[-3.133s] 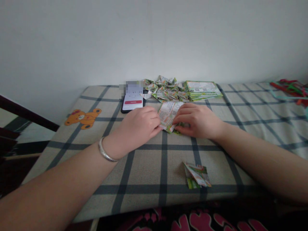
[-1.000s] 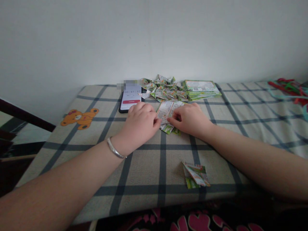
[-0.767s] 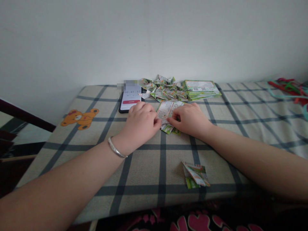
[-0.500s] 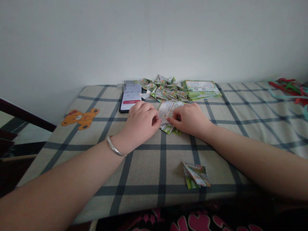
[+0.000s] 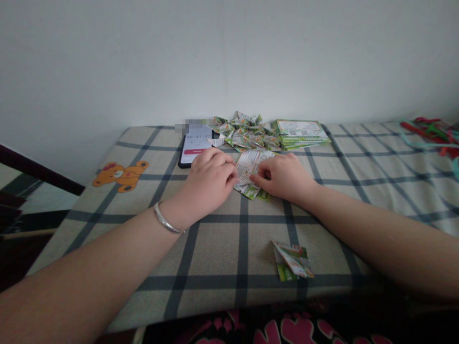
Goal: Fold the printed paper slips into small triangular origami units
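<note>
A printed green-and-white paper sheet (image 5: 248, 173) lies partly folded on the checked tablecloth (image 5: 222, 243). My left hand (image 5: 210, 181), with a silver bracelet on the wrist, has its fingers curled and pinches the sheet's left edge. My right hand (image 5: 283, 177) presses and pinches the sheet's right side with bent fingers. Both hands rest on the cloth, touching the paper.
A folded paper piece (image 5: 293, 261) lies near the front edge. Behind the hands are a phone (image 5: 195, 144), a heap of folded paper pieces (image 5: 247, 134) and a stack of flat sheets (image 5: 301, 131). Coloured strips (image 5: 432, 131) lie far right. A white wall stands behind.
Both hands have stayed on the sheet, with only small finger shifts; the left hand has edged slightly along the paper's left edge. Nothing else has moved.
</note>
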The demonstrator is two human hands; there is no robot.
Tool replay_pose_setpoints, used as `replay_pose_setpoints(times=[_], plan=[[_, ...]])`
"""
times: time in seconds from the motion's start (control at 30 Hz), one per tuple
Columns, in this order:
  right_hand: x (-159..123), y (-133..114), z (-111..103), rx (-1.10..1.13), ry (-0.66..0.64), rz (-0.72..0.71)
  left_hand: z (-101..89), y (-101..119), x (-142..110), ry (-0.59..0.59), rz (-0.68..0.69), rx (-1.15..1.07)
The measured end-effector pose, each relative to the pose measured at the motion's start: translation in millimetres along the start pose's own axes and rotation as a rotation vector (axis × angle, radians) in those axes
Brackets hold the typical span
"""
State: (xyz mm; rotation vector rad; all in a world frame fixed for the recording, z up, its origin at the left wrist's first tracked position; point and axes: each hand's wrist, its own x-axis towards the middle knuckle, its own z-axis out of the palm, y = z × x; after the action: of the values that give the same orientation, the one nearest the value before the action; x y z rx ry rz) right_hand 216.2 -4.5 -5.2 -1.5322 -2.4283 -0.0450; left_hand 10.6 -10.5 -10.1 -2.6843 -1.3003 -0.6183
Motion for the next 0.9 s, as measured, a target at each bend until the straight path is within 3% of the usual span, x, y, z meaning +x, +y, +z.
replay_pose_setpoints(times=[0.23, 0.57, 0.9], plan=[[-0.9, 1.6, 2.4, 0.012, 0.021, -0.010, 2.5, -0.5, -3.1, 0.013, -0.026, 0.004], [-1.8, 6.5, 1.8, 0.063, 0.005, -0.051, -2.1, 2.2, -5.1, -0.063, -0.075, -0.056], [-6.9, 17.0, -2.5, 0.109, 0.021, -0.327, -12.0, 8.2, -8.6, -0.031, 0.041, 0.268]])
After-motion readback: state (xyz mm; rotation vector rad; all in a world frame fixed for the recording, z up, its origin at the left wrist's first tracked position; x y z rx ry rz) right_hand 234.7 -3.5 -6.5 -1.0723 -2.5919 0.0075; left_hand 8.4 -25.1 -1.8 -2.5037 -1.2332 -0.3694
